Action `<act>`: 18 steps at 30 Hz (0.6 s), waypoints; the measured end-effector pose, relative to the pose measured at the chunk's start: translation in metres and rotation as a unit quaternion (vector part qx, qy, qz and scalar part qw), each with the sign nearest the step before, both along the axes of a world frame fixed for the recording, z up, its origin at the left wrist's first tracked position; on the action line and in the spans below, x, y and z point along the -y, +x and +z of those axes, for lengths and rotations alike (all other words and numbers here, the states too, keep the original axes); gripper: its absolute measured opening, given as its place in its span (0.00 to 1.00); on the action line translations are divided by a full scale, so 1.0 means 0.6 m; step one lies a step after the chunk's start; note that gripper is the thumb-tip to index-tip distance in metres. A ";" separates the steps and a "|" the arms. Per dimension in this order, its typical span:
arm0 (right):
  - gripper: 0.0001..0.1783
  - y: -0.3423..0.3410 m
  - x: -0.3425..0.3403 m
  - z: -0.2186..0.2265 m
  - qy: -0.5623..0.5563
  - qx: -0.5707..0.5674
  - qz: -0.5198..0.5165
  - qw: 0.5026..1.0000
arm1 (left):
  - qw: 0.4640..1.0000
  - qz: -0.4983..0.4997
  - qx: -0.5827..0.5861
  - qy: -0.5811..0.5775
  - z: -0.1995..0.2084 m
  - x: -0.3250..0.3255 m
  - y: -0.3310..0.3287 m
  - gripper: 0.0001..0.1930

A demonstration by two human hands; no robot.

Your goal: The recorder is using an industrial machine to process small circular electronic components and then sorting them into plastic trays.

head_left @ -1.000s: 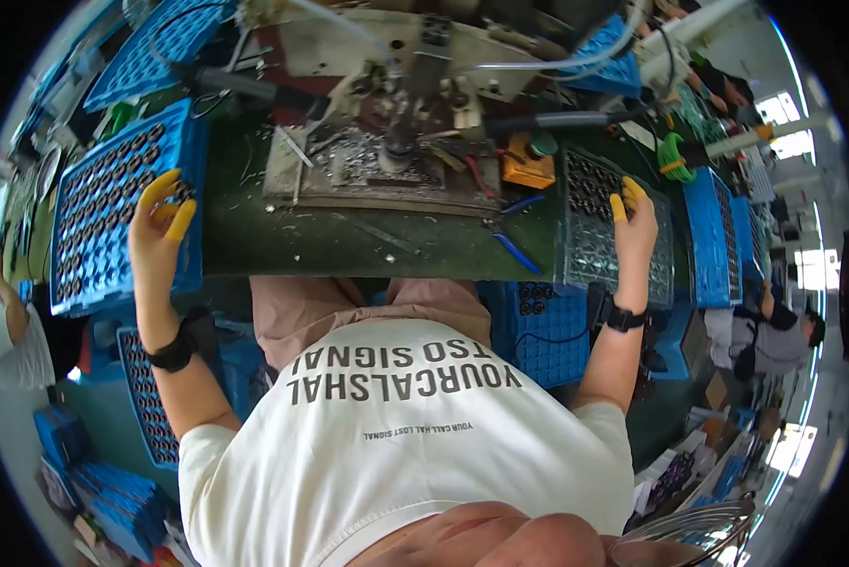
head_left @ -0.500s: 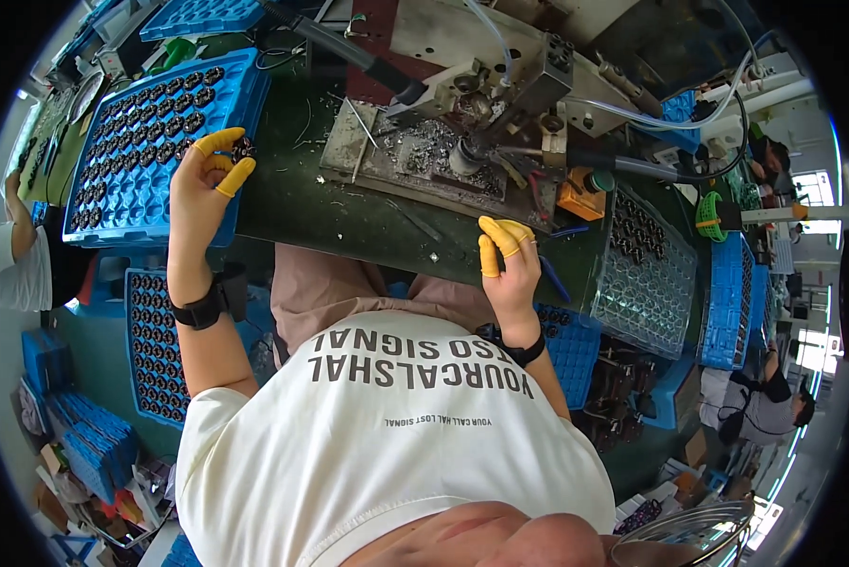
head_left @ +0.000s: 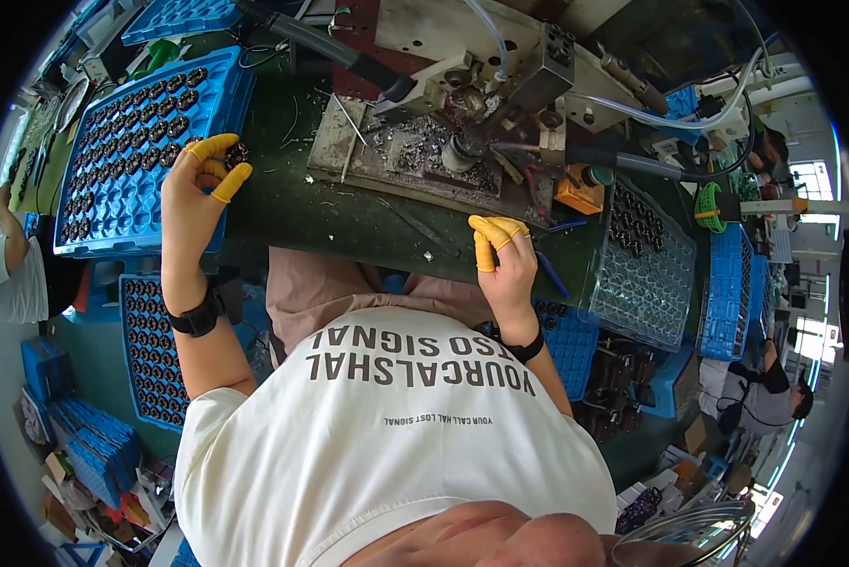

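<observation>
My left hand (head_left: 190, 194), wearing yellow finger cots, pinches a small dark, lobed round part (head_left: 237, 154) between thumb and fingertips. It is held at the right edge of a blue tray (head_left: 238, 90), over the green bench. Rows of similar dark parts (head_left: 141, 137) sit in that tray's pockets. Near the bench's front edge is my right hand (head_left: 507, 269), also in yellow cots, its fingers curled in toward the thumb. Whatever may lie inside them is hidden. Beyond it stands a metal machine (head_left: 458, 151) with shavings scattered over its base plate (head_left: 335, 146).
A clear tray (head_left: 647, 274) of dark parts lies at the right. Beside the machine are an orange box (head_left: 579, 192) and a blue-handled tool (head_left: 551, 274). Another filled blue tray (head_left: 127, 326) sits lower left. Black hoses (head_left: 330, 47) reach over the bench. Other people are at both sides.
The whole view has shifted slightly, so the bench and machine appear a little farther left. My left hand keeps the dark part in its pinch; my right hand stays curled near the bench edge.
</observation>
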State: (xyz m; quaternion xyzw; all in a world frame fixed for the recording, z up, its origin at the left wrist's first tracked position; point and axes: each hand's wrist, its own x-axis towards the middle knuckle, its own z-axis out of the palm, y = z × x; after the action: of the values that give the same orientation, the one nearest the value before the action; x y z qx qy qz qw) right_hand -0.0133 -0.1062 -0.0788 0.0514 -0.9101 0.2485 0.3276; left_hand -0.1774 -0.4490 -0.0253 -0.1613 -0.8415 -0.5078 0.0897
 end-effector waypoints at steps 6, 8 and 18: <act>0.12 0.000 0.000 -0.001 0.008 -0.002 -0.001 1.000 | 0.999 0.007 -0.030 -0.041 0.007 -0.007 0.003 0.19; 0.12 -0.001 0.000 -0.002 0.009 -0.002 -0.001 1.000 | 0.998 0.008 -0.037 -0.057 0.007 -0.005 0.002 0.19; 0.10 -0.012 0.001 0.019 -0.071 -0.024 0.037 0.996 | 0.997 0.007 -0.039 -0.059 0.008 -0.006 0.001 0.19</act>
State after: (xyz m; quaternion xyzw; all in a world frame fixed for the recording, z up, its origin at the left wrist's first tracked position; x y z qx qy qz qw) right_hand -0.0203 -0.1068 -0.0675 0.0669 -0.8795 0.3235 0.3426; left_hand -0.1767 -0.4457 -0.0206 -0.1802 -0.8668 -0.4502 0.1163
